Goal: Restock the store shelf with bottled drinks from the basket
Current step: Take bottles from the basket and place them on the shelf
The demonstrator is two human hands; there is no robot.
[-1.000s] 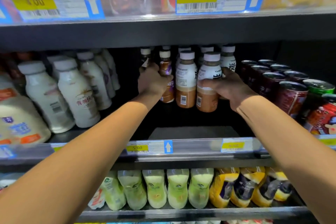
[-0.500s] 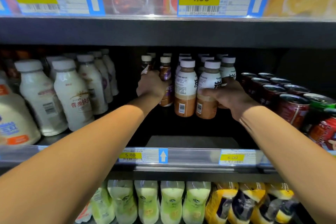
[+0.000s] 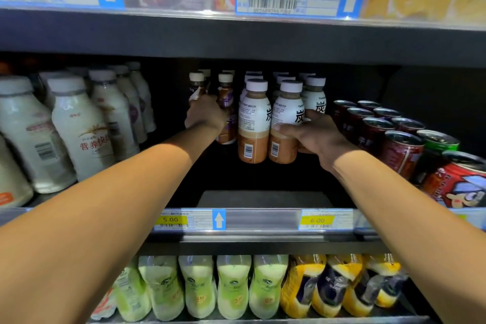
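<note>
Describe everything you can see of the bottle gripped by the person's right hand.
The bottle is upright, at the front of its row on the middle shelf. It looks plastic: white cap, white label with black characters and a barcode, brown drink showing below. The right hand grips its lower half, thumb across the front. A matching bottle stands close on its left.

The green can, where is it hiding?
In the head view, the green can stands at the right end of the middle shelf, just behind the red cartoon can and right of the dark red cans.
</note>
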